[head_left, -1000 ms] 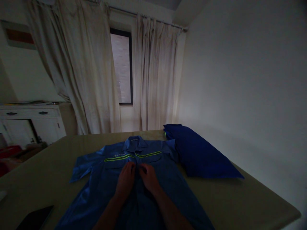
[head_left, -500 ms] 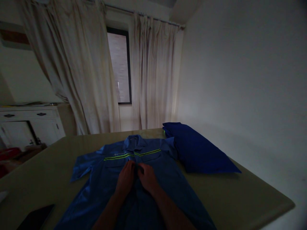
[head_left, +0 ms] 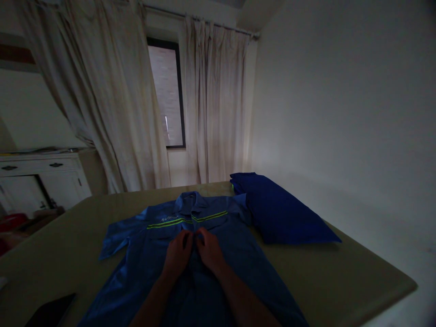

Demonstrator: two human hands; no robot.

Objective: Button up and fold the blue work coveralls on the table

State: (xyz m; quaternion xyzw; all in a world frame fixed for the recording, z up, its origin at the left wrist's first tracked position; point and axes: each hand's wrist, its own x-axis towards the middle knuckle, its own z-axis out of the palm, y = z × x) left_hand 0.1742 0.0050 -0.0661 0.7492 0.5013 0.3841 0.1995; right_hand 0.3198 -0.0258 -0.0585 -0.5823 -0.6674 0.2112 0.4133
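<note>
Drawn closer together, left hand (head_left: 177, 256) and right hand (head_left: 208, 252) pinch the blue shirt (head_left: 243, 259) — fingers curled narrow.

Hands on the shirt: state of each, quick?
Left hand: closed, pinching the blue shirt front.
Right hand: closed, pinching the same front edge.

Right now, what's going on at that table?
A person has both hands on a blue work shirt spread face up on the table. The left hand and right hand meet at the front opening just below the yellow-green stripe, fingers pinching the fabric there. The light is too dim to show a button. A folded dark blue cloth lies beside the shirt's right shoulder, and a dark flat slab sits near the left edge.
</note>
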